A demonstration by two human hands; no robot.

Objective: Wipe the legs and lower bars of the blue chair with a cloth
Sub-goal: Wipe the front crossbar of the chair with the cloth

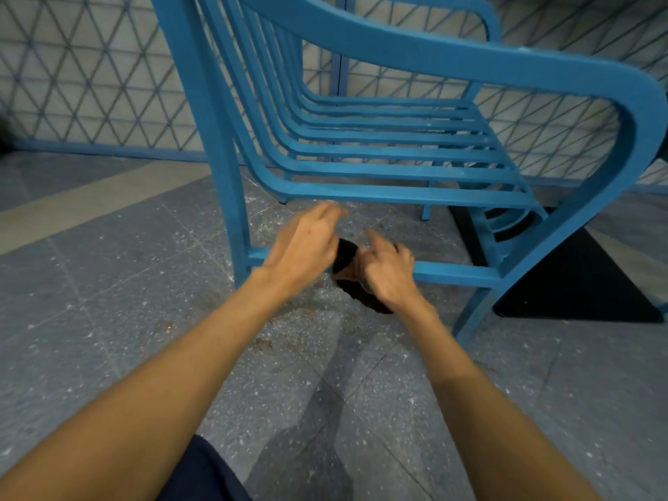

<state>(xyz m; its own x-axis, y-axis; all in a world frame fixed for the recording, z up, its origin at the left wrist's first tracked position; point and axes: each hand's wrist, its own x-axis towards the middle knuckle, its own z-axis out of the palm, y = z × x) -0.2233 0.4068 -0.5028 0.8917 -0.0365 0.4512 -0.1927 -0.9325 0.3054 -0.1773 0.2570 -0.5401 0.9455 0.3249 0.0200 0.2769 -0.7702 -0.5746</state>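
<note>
Reaching low from the head view, both hands meet at the lower side bar [455, 273] of the blue chair [397, 168], just above the floor [108, 291]. The right hand [388, 274] is curled around a dark cloth [347, 256], index finger lifted, and appears to press it against the bar, probably to drag it along the rail. The left hand [305, 247] sits just beside the cloth with fingers loosely spread; whether it pinches an edge I cannot tell, since motion blurs the fingertips. It seems placed to tuck or steady the fabric. The chair is painted, smooth, with flat slats curving from back into seat and a looped armrest. The cloth looks soft and bunched; the floor is speckled grey tile with rusty grit under the bar
</note>
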